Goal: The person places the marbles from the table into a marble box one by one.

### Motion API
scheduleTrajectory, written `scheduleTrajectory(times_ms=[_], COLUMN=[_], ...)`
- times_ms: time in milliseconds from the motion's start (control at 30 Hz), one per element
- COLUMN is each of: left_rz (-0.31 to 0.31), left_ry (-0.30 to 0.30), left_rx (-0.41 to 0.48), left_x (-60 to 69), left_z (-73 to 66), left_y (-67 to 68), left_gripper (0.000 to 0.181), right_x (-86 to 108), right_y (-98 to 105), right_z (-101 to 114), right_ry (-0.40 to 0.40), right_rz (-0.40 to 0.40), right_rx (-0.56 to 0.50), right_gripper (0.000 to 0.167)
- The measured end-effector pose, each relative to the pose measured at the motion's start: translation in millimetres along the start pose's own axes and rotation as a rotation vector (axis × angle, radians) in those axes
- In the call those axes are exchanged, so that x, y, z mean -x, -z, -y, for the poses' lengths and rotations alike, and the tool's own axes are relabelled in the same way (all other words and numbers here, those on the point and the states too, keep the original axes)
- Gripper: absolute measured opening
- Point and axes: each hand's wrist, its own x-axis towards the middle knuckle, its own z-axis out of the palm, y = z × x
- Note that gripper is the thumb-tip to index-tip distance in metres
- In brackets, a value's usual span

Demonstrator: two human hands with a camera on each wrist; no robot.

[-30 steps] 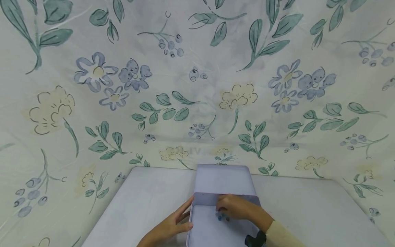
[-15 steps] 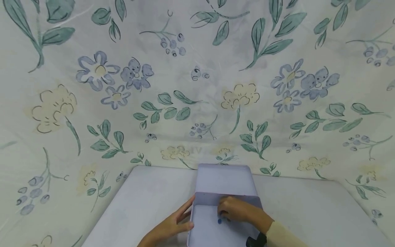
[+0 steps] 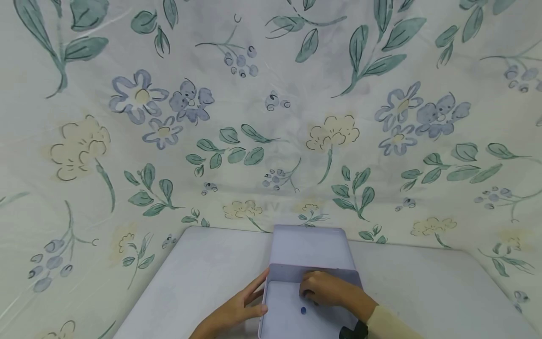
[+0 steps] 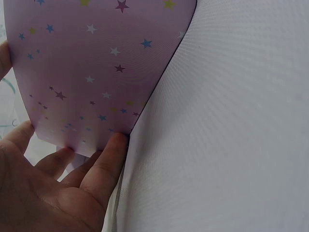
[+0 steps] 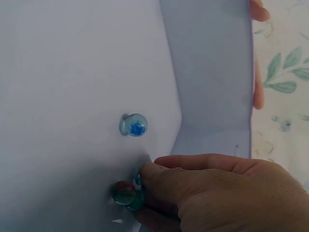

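Note:
An open lavender box (image 3: 282, 296) with stars printed on its outer wall (image 4: 91, 77) lies before me. My left hand (image 3: 234, 306) touches the box's left side with fairly straight, spread fingers; in the left wrist view that hand (image 4: 63, 188) rests along the starred wall. My right hand (image 3: 323, 288) reaches inside near the back wall. In the right wrist view the right hand (image 5: 212, 186) has curled fingers pinching a small clear-blue marble (image 5: 138, 178), mostly hidden. Beside the fingertips sit a red-green marble (image 5: 124, 192) and a green one (image 5: 136, 200). A blue marble (image 5: 137, 125) lies apart.
The box's lid (image 3: 312, 246) lies open at the back. A white table (image 3: 203, 263) carries the box, and a floral sheet (image 3: 271, 117) hangs behind it. A black strap-like device (image 3: 354, 330) sits at my right wrist.
The blue marble has shifted slightly toward me and now lies apart from the right hand. The right hand stays near the back wall, covering the other marbles. The left hand keeps its place.

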Motion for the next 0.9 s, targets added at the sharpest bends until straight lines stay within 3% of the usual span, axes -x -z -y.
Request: scheduleTrajectory(times_ms=[167, 333, 500, 733, 900], left_rz=[0.005, 0.003, 0.002, 0.007, 0.001], left_ry=[-0.003, -0.017, -0.024, -0.012, -0.015], left_rx=[0.001, -0.006, -0.019, 0.0, -0.022], left_x=[-0.1, -1.6, -1.6, -0.4, 0.0], left_z=[-1.4, -4.1, -3.7, -2.5, 0.0], left_y=[-0.5, -0.8, -1.0, -0.9, -0.2], left_gripper=[0.083, 0.082, 0.082, 0.083, 0.082], right_x=[1.5, 6.4, 17.4, 46.9, 76.2], right_y=[5, 19, 35, 58, 66], right_z=[-2, -6, -12, -19, -26], right_ry=[-0.018, -0.049, -0.024, 0.021, 0.008], right_rz=[-0.028, -0.036, -0.055, -0.15, -0.226], right_rx=[-0.062, -0.189, -0.303, -0.342, -0.32], right_gripper=[0.015, 0.013, 0.014, 0.019, 0.017])
